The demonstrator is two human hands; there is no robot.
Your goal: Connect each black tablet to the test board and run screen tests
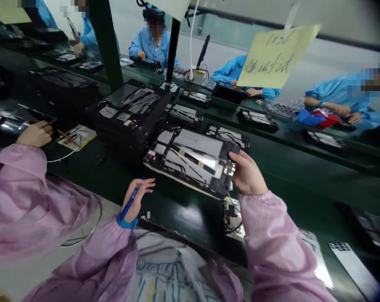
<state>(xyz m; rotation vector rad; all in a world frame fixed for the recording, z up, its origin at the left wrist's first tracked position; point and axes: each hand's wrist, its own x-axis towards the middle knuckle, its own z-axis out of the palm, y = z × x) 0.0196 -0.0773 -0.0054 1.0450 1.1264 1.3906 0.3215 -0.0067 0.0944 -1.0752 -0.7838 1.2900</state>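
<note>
My right hand (249, 173) grips the right edge of an opened tablet (190, 157) whose batteries, black tape and ribbon cables show. Tilted, the tablet is in the air over the dark green bench, its left end beside a tall stack of similar opened tablets (130, 105). A blue pen (133, 197) is held in my left hand (136, 195), its shaft slanting back toward the wrist, while some fingers stretch toward the tablet without touching it. Below my right hand lies a small board with a cable (232, 216), partly covered by my sleeve.
More opened tablets (194, 98) lie on the rack and belt behind. A yellow handwritten sheet (277, 56) hangs overhead near a dark green post (106, 42). A co-worker's hand (35, 133) is at the left, with others in blue across the line. A white strip (355, 268) lies right.
</note>
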